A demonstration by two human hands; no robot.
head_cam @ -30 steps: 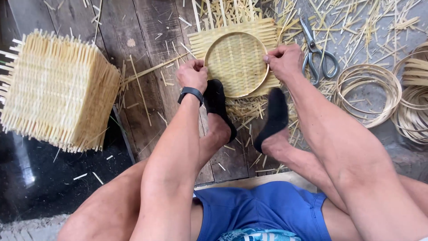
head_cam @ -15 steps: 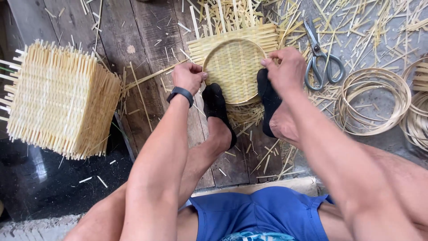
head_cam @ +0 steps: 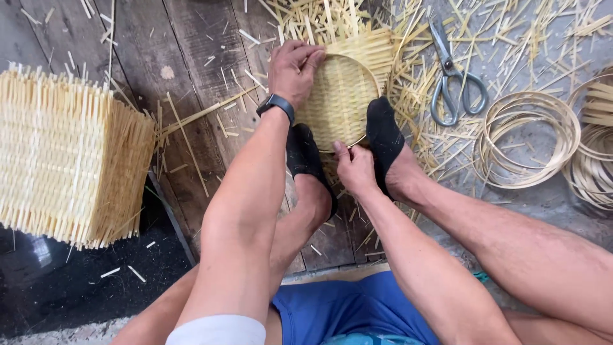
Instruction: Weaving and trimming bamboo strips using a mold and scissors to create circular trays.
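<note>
A round woven bamboo tray (head_cam: pixel 338 96) with a hoop rim lies on a square woven mat (head_cam: pixel 370 48) on the wooden floor. My left hand (head_cam: pixel 292 67), with a dark watch on the wrist, presses on the tray's far left rim. My right hand (head_cam: pixel 354 167) pinches the near rim. Both feet in black socks brace the tray, one (head_cam: pixel 305 156) at its near left edge and one (head_cam: pixel 384 137) at its right edge.
A tall stack of square woven mats (head_cam: pixel 67 153) sits at the left. Scissors (head_cam: pixel 454 73) lie to the right among scattered bamboo strips. Coiled bamboo hoops (head_cam: pixel 525 137) and more rings (head_cam: pixel 594 153) rest at the far right.
My left hand moved up to the tray's far left rim. My right hand came down from the right rim to the near edge. The right foot shifted against the tray.
</note>
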